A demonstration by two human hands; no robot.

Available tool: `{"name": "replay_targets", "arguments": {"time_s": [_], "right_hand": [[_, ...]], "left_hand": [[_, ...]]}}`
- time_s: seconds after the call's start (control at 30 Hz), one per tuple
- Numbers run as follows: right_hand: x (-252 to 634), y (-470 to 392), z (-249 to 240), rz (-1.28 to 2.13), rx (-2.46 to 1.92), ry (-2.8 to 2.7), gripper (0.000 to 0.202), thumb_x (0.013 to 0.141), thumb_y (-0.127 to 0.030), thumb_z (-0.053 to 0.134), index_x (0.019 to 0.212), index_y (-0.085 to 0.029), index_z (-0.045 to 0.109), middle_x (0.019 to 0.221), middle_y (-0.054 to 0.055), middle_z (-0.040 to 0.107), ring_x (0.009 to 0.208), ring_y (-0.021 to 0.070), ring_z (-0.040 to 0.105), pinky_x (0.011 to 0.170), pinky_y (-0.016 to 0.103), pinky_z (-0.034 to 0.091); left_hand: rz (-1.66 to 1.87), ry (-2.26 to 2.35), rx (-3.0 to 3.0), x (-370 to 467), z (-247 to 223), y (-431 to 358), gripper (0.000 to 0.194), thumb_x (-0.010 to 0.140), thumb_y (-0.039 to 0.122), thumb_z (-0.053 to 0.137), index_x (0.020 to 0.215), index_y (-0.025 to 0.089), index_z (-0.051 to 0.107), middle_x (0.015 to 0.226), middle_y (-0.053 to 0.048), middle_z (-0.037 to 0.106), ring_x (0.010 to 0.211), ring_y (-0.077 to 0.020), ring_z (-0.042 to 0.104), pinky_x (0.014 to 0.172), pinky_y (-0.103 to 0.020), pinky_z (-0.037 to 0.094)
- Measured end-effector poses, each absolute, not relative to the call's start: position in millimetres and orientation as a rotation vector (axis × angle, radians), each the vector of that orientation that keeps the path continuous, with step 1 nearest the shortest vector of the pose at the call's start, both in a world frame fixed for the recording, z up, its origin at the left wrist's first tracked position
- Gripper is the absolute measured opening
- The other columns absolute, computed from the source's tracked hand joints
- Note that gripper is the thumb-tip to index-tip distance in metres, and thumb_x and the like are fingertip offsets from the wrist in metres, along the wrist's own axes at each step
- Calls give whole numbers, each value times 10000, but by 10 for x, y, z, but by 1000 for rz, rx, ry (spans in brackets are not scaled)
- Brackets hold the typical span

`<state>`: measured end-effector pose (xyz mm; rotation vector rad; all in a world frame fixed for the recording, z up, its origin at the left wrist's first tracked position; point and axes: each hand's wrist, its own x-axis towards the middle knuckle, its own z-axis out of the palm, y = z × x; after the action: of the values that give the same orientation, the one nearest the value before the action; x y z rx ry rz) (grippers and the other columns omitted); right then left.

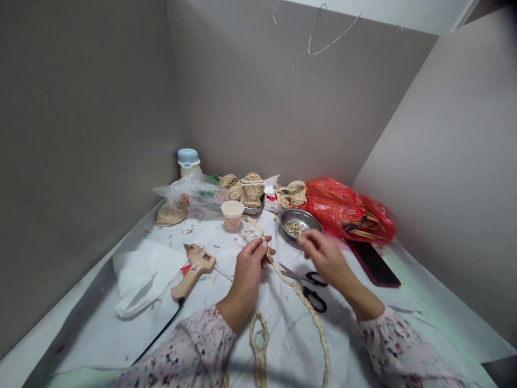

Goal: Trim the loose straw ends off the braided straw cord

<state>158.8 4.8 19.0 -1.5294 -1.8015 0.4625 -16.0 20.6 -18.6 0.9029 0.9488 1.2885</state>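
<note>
My left hand [250,269] is closed around a pale braided straw cord [299,293], pinching it between thumb and fingers. The cord's far end points toward a paper cup, and its long tail curves down to the bottom edge, where another loop of braid [259,337] lies. Above the near rim of a steel bowl [301,220] with straw scraps inside, my right hand [323,256] has its fingers drawn together, slightly blurred. Whatever they may hold is too small to make out. Black-handled scissors [313,291] lie between my hands, beneath the cord.
A beige glue gun [194,271] with its cable lies left, by a crumpled white sheet [137,275]. The paper cup [232,215], woven straw pieces [252,189], clear bag [196,188] and blue-lidded bottle [188,161] stand behind. Right are a red bag [335,202] and phone [374,263].
</note>
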Motion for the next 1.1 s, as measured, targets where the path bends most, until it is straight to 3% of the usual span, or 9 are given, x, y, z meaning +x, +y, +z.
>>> {"name": "replay_targets", "arguments": {"time_s": [0.07, 0.13, 0.23, 0.37, 0.5, 0.63, 0.77, 0.93, 1.1], "right_hand": [[1738, 231, 313, 301, -1489, -1562, 309, 889, -464, 407, 881, -189, 548, 725, 18, 593, 646, 154, 532, 616, 261, 425], [1878, 418, 402, 160, -1536, -1445, 339, 879, -467, 411, 946, -177, 574, 835, 53, 634, 740, 176, 568, 714, 302, 448], [2009, 599, 422, 192, -1580, -1482, 335, 761, -425, 584, 952, -155, 633, 965, 109, 662, 889, 237, 581, 885, 411, 413], [1954, 525, 298, 305, -1532, -1501, 436, 800, -438, 543, 1105, -135, 613, 1132, 141, 626, 1013, 242, 562, 944, 412, 389], [1667, 278, 164, 646, -1431, -1609, 425, 839, -517, 479, 963, -161, 674, 889, 70, 694, 819, 203, 631, 738, 327, 492], [1412, 129, 92, 975, -1266, -1556, 403, 829, -520, 512, 839, -155, 682, 785, 45, 669, 773, 178, 613, 710, 293, 483], [1395, 93, 79, 925, -1257, -1438, 313, 792, -465, 591, 764, -161, 661, 686, 9, 598, 688, 150, 548, 676, 268, 446], [1522, 96, 25, 780, -1282, -1298, 326, 806, -477, 562, 744, -168, 646, 630, -13, 531, 607, 127, 471, 594, 248, 398], [1549, 112, -81, 686, -1273, -1254, 337, 793, -492, 570, 703, -172, 626, 555, -42, 475, 555, 117, 440, 547, 238, 363]], "left_hand": [[1281, 950, 902, -163, -186, 207, 373, 703, 390, 669, 976, 138, 695, 701, -19, 643, 558, -99, 472, 503, -216, 328], [1269, 942, 903, -167, -192, 209, 398, 697, 401, 676, 992, 135, 696, 709, -24, 646, 559, -100, 470, 502, -217, 328], [1248, 923, 905, -170, -202, 210, 415, 713, 406, 673, 1028, 136, 693, 727, -28, 648, 561, -96, 462, 508, -215, 329], [1175, 870, 924, -160, -194, 189, 385, 771, 379, 639, 1075, 146, 685, 759, -30, 645, 592, -97, 468, 535, -214, 325], [1071, 770, 965, -132, -154, 125, 340, 818, 355, 608, 1082, 155, 684, 782, -28, 631, 625, -98, 470, 574, -213, 324], [948, 675, 1051, -93, -136, 62, 275, 837, 343, 593, 974, 133, 707, 731, -26, 607, 615, -97, 461, 588, -216, 320], [868, 676, 1103, -66, -154, 37, 253, 818, 325, 622, 954, 119, 678, 754, -44, 632, 596, -98, 473, 582, -225, 330], [760, 712, 1122, -28, -136, -12, 384, 696, 304, 755, 1013, 124, 634, 682, -15, 615, 603, -120, 526, 577, -232, 348], [698, 690, 1134, 36, -112, -83, 390, 711, 348, 738, 997, 112, 615, 678, -12, 619, 608, -115, 536, 559, -225, 343]]}}
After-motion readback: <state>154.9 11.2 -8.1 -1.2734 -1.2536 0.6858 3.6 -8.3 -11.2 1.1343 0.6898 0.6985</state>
